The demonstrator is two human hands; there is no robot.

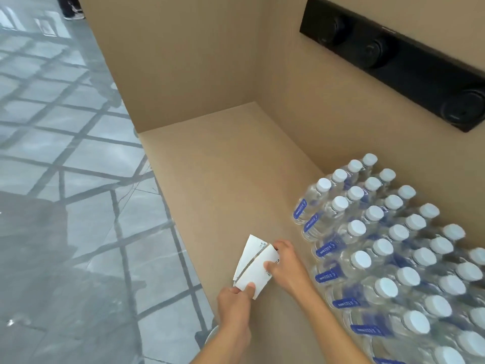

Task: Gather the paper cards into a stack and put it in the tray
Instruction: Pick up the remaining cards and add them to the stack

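- Grey tiled floor (65, 179) across the whole left of the frame, glossy with reflections, a long drop below the working edge.
- Tan surface (236, 179) through the middle, running from centre frame down to the lower middle, tan walls behind it at the top.
- Black panel (393, 56) with round knobs, upper right, well apart from the action.
- Block of capped water bottles (393, 245) filling the lower right, just beside the right forearm.
- No tray visible anywhere in frame — can't tell where it sits.
- Left hand (236, 303), lower middle, pinching the near corner of the paper cards (256, 269), thumb on top.
- Right hand (287, 269) closed on the far right edge of the cards, fingers curled over the top card.
- Cards not squared yet: a dark gap between two layers, one white card fanning out toward the upper left. Gathering, by the look of it, only partly done.
- Risk here: cards held right at the surface's left edge, so a loose pinch while tapping them square could drop the fanned card to the floor.
- Second risk: right elbow swinging wide and knocking the nearest bottles.
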